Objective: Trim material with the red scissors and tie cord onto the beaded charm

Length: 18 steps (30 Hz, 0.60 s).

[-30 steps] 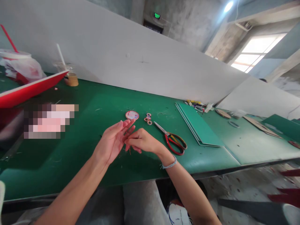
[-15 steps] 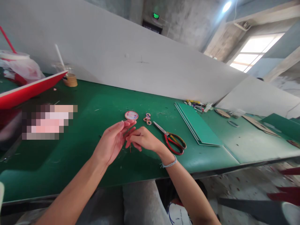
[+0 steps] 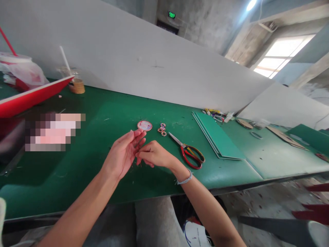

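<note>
My left hand point(image 3: 123, 151) hovers over the green table with its palm turned toward the right hand and its fingers loosely curved and apart; I see nothing in it. Close against it, my right hand point(image 3: 153, 153) is closed in a pinch. A thin reddish strand point(image 3: 140, 164) hangs below its fingertips, too small to make out well. Just beyond the left fingertips lies a round tin-like disc point(image 3: 144, 126) with a red rim. Small beaded rings point(image 3: 162, 130) lie to its right. Scissors point(image 3: 187, 151) with red handles rest beside my right wrist.
Green boards point(image 3: 218, 137) are stacked to the right, with several small tools point(image 3: 214, 114) behind them. A red tray-like object point(image 3: 38, 97) and a cup with a bamboo-coloured base point(image 3: 77, 86) stand at left. A white partition point(image 3: 154, 79) runs along the back.
My right hand has shifted slightly left, closer to my left palm, and the strand moved with it. The disc, beaded rings and scissors stay in place.
</note>
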{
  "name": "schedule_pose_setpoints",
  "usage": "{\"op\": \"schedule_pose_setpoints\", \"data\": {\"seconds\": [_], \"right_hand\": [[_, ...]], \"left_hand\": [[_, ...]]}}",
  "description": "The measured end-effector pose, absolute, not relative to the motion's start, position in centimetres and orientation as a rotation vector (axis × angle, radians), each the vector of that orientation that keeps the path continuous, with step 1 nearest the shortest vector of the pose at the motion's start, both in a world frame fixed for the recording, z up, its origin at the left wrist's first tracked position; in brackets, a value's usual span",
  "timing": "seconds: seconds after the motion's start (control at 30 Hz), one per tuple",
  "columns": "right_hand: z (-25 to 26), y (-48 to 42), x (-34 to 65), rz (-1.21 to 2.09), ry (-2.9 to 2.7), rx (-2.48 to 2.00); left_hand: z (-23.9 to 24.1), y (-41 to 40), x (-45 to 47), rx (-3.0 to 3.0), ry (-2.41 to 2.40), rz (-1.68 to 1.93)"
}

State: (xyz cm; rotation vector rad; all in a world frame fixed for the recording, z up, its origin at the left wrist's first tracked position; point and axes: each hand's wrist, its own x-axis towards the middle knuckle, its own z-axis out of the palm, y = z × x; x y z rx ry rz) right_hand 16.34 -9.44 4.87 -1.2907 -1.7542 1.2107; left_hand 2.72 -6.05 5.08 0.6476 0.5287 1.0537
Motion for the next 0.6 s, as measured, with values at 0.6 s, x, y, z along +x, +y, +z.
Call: {"op": "schedule_pose_setpoints", "data": {"seconds": [0.6], "right_hand": [[5.9, -9.5, 18.1, 0.950, -1.793, -1.383]], "left_hand": [[4.6, -5.9, 2.6, 0.761, 0.438, 0.978]]}}
